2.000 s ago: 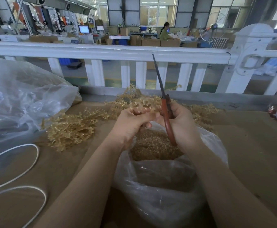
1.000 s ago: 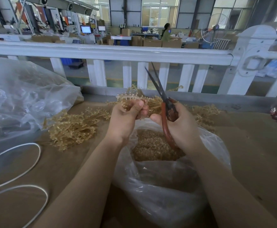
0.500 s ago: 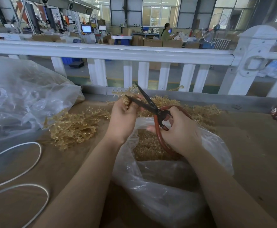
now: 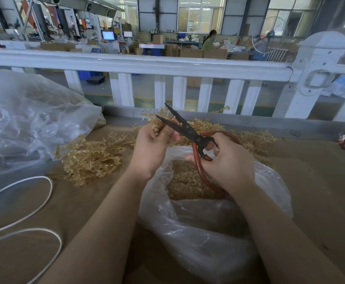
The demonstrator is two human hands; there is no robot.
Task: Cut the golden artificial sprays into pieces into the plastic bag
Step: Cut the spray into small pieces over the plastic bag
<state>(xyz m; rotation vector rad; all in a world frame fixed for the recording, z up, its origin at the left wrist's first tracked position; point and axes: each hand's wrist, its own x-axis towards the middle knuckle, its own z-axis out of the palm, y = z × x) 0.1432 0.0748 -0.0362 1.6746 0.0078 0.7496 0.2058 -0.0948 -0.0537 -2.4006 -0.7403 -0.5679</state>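
The left hand [image 4: 153, 148] is closed around a golden spray [image 4: 157, 122]; the right hand [image 4: 227, 160] grips the red-handled scissors [image 4: 190, 134], blades parted at the spray. Beneath them the open plastic bag [image 4: 208, 226] holds cut pieces [image 4: 186, 181]. More sprays [image 4: 93, 156] lie along the table's [image 4: 321, 181] far edge.

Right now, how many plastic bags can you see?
2. One bag sits open under the hands, holding cut gold pieces. Another bag lies crumpled at the table's far left. Others may be out of view.
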